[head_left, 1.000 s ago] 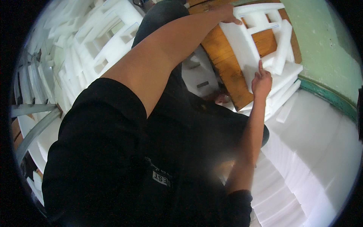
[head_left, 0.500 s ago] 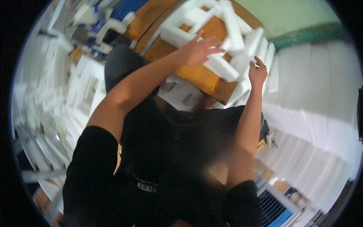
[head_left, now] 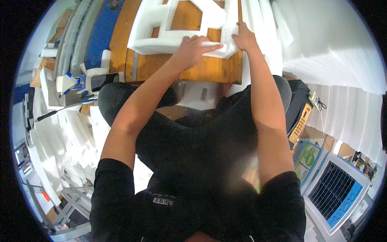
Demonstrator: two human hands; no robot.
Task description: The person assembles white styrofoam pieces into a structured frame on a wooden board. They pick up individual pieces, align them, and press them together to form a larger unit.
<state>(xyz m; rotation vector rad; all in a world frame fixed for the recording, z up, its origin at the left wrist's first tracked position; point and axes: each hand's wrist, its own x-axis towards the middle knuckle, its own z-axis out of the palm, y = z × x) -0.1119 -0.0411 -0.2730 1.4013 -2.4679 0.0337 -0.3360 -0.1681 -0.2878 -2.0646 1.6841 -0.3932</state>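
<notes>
A white foam frame (head_left: 149,45) with several cut-out openings lies on the wooden tabletop (head_left: 161,66) in front of me. My left hand (head_left: 189,53) grips its near wall, with the index finger stretched rightward along the edge and the other fingers bent. At the frame's near right corner is my right hand (head_left: 245,38), its thumb on the foam and its index finger pointing away along the side. The undersides of both grips are hidden.
White foam strips (head_left: 266,36) stand close along the table's right side. To the left are a dark phone (head_left: 105,82), a blue panel (head_left: 98,36) and loose foam pieces (head_left: 52,137). A device with a dark gridded screen (head_left: 332,189) sits at lower right.
My view has turned, and the foam frame now sits squarer before me. The left hand, spread over the foam earlier, has come down to its near edge; the right hand has moved to its corner.
</notes>
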